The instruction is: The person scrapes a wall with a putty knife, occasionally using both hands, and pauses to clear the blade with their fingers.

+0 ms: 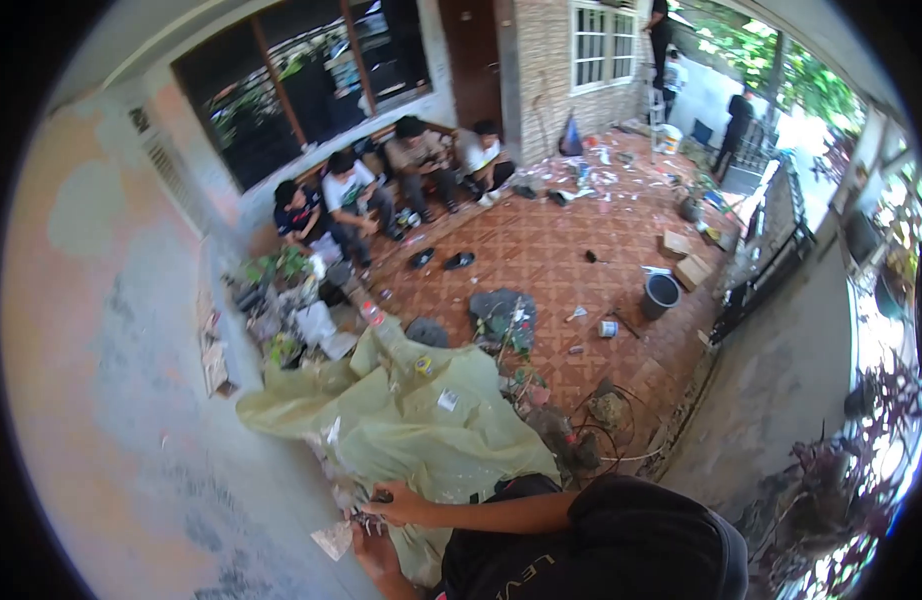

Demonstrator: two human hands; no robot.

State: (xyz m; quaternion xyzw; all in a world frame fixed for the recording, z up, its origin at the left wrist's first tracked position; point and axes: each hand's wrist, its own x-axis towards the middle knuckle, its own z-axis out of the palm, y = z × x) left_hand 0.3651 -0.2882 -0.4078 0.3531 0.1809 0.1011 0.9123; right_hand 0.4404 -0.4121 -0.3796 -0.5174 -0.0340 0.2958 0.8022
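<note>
My right hand (403, 504) reaches across from the upper arm and is closed round a small dark object (382, 495), whose kind I cannot make out. Just below it, my left hand (377, 548) is raised with its fingers bent, close to my right hand. A pale, flat, wedge-shaped piece (332, 540), like a spattered scraper blade, sticks out beside my left fingers, apparently held by them. Both hands are in front of the wall (131, 400), over the edge of a yellow-green sheet (451, 410). The fingertips are small and partly hidden.
Potted plants and clutter (286, 300) stand along the wall. A dark bucket (661, 292), cardboard boxes (693, 271), a small white tub (608, 328) and scraps lie about the tiled floor (561, 260). Several people (411, 165) sit by the window; others stand near a ladder (656, 105).
</note>
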